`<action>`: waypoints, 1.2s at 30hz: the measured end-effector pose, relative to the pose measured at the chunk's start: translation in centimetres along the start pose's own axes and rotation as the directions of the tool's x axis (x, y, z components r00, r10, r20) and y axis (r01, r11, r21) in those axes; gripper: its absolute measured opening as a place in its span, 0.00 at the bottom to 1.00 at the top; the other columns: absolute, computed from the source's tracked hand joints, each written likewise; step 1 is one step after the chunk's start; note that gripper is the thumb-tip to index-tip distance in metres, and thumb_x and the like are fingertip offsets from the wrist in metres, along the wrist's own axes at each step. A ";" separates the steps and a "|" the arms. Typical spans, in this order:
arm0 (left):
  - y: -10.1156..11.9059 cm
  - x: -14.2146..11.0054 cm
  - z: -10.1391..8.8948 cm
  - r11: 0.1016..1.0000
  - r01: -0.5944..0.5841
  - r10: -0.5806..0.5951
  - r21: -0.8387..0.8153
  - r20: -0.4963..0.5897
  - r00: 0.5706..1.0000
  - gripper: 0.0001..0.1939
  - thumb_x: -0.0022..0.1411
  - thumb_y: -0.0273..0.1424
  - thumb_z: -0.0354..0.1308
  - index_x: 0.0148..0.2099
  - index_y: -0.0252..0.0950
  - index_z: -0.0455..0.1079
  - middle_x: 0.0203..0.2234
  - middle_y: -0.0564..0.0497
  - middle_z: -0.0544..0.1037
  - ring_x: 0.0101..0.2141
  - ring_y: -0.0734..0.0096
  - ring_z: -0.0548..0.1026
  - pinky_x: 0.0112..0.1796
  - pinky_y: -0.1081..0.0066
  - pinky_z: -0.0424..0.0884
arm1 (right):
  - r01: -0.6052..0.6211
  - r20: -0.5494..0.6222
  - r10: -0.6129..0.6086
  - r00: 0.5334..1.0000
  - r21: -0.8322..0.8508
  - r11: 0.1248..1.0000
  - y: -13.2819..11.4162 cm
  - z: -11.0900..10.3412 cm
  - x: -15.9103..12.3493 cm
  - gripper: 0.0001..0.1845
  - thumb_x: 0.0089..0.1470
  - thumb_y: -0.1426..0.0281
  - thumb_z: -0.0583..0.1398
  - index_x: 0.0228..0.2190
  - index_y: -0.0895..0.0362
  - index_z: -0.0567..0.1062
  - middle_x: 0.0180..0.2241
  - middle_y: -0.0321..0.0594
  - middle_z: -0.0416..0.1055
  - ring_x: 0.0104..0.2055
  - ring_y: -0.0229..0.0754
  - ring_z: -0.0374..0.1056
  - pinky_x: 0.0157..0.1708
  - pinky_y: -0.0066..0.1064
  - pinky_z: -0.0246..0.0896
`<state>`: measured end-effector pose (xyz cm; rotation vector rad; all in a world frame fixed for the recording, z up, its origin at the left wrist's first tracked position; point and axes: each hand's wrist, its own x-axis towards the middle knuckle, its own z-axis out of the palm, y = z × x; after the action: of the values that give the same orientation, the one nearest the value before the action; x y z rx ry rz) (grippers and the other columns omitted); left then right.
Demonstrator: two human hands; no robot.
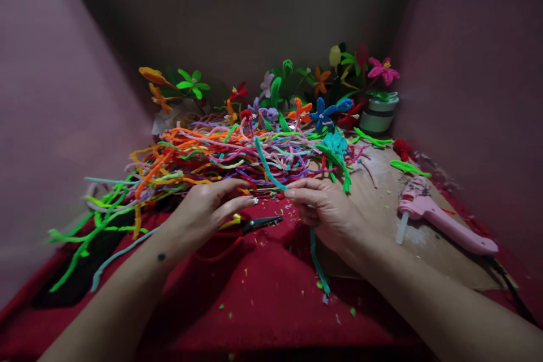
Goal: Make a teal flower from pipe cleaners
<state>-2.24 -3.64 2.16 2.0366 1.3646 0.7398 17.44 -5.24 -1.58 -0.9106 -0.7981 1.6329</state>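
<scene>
My right hand (324, 206) is closed around a teal pipe cleaner (265, 164). One end rises up and to the left past the fingertips, and the other hangs below the palm. To its left, my left hand (218, 201) has thumb and forefinger apart, near the teal stem but not touching it. A small white speck shows at the thumb tip; I cannot make out what it is. Below the left hand lie scissors (261, 223) with dark blades and yellow and red handles, partly hidden by that hand.
A heap of coloured pipe cleaners (203, 150) spreads behind the hands. On the right, a pink glue gun (445, 218) and a teal fuzzy flower (335, 144) lie on a cardboard sheet (382, 181). Pipe-cleaner flowers and a pale pot (378, 114) line the back. Clippings dot the red cloth (263, 305).
</scene>
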 end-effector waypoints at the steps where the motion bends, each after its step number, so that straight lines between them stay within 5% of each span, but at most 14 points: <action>1: 0.6 0.3 0.5 0.992 0.071 -0.063 -0.107 0.071 0.995 0.13 0.50 0.37 0.60 0.39 0.38 0.74 0.20 0.54 0.73 0.18 0.76 0.66 0.21 0.78 0.62 | -0.003 0.020 0.003 1.000 -0.008 1.000 0.2 0.1 -0.1 0.06 0.35 0.73 0.65 0.20 0.59 0.71 0.11 0.26 0.54 0.13 0.26 0.43 0.15 0.25 0.29; 3: 1.5 0.7 1.8 0.942 0.159 -0.124 -0.296 0.134 0.983 0.11 0.53 0.38 0.57 0.34 0.36 0.73 0.16 0.55 0.69 0.16 0.78 0.63 0.18 0.78 0.59 | -0.016 0.052 0.017 0.999 -0.021 1.000 0.5 0.1 -0.1 0.07 0.36 0.72 0.65 0.20 0.60 0.71 0.11 0.26 0.55 0.13 0.26 0.43 0.14 0.25 0.29; 6: 2.5 1.0 3.7 0.922 0.072 -0.079 -0.380 -0.003 0.997 0.14 0.54 0.34 0.56 0.20 0.33 0.66 0.13 0.56 0.63 0.17 0.80 0.60 0.19 0.79 0.56 | -0.076 0.095 0.079 0.992 -0.035 0.996 0.7 0.0 -0.1 0.07 0.38 0.71 0.64 0.19 0.60 0.69 0.11 0.27 0.57 0.12 0.26 0.42 0.14 0.25 0.29; 9: 3.0 1.3 4.7 0.925 -0.065 -0.009 -0.374 -0.193 0.981 0.12 0.53 0.29 0.58 0.20 0.33 0.66 0.15 0.56 0.64 0.19 0.81 0.62 0.22 0.80 0.58 | -0.150 0.144 0.153 0.978 -0.030 0.988 0.4 -0.1 -0.1 0.07 0.41 0.70 0.62 0.21 0.60 0.70 0.11 0.29 0.60 0.11 0.26 0.43 0.13 0.24 0.30; 11: 3.1 1.6 5.0 0.881 -0.072 -0.039 -0.469 -0.221 0.974 0.09 0.53 0.30 0.58 0.23 0.33 0.67 0.15 0.56 0.65 0.19 0.80 0.63 0.22 0.79 0.60 | -0.171 0.187 0.173 0.967 -0.030 0.985 0.2 -0.1 -0.1 0.07 0.42 0.69 0.62 0.24 0.60 0.71 0.12 0.30 0.62 0.11 0.26 0.45 0.13 0.23 0.31; 16: 3.0 2.7 4.8 0.524 0.057 -0.196 -0.850 -0.055 0.979 0.03 0.54 0.28 0.56 0.30 0.33 0.66 0.18 0.54 0.71 0.14 0.83 0.61 0.15 0.81 0.59 | -0.190 0.267 0.194 0.944 -0.040 0.981 0.5 -0.2 0.0 0.09 0.46 0.69 0.60 0.29 0.62 0.73 0.13 0.33 0.65 0.11 0.26 0.46 0.13 0.23 0.30; 20: 2.2 3.4 4.2 0.392 0.015 -0.241 -0.920 -0.087 0.966 0.03 0.54 0.25 0.57 0.29 0.32 0.65 0.20 0.54 0.72 0.14 0.85 0.63 0.16 0.84 0.60 | -0.208 0.280 0.215 0.936 -0.052 0.977 1.2 -0.2 -0.1 0.10 0.47 0.69 0.59 0.31 0.63 0.74 0.14 0.36 0.68 0.11 0.26 0.47 0.12 0.23 0.31; 24: 0.8 3.6 3.9 0.360 -0.019 -0.218 -0.933 -0.104 0.970 0.04 0.54 0.27 0.58 0.30 0.33 0.65 0.19 0.56 0.71 0.14 0.86 0.63 0.15 0.84 0.59 | -0.225 0.279 0.233 0.932 -0.060 0.972 1.5 -0.2 -0.2 0.09 0.47 0.70 0.58 0.30 0.63 0.74 0.15 0.37 0.69 0.10 0.27 0.47 0.12 0.23 0.31; 31: -0.2 2.8 4.1 0.471 0.163 -0.141 -0.867 0.108 0.984 0.09 0.51 0.29 0.62 0.35 0.30 0.70 0.16 0.55 0.70 0.16 0.82 0.67 0.16 0.81 0.64 | -0.206 0.305 0.194 0.932 0.007 0.979 1.3 -0.6 0.1 0.09 0.48 0.70 0.58 0.31 0.63 0.74 0.15 0.36 0.69 0.10 0.25 0.45 0.11 0.22 0.32; 36: 0.0 2.6 4.4 0.488 0.097 -0.200 -0.867 -0.003 0.980 0.10 0.47 0.31 0.64 0.31 0.31 0.70 0.12 0.57 0.67 0.13 0.82 0.64 0.14 0.81 0.61 | -0.226 0.310 0.207 0.928 0.024 0.974 1.6 -0.8 0.3 0.09 0.49 0.70 0.58 0.33 0.62 0.73 0.18 0.37 0.70 0.12 0.27 0.51 0.11 0.21 0.39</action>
<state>1.77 -1.86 -0.54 1.0447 0.8777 1.1649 17.38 -5.20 -3.39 -0.7318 -0.8769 2.0155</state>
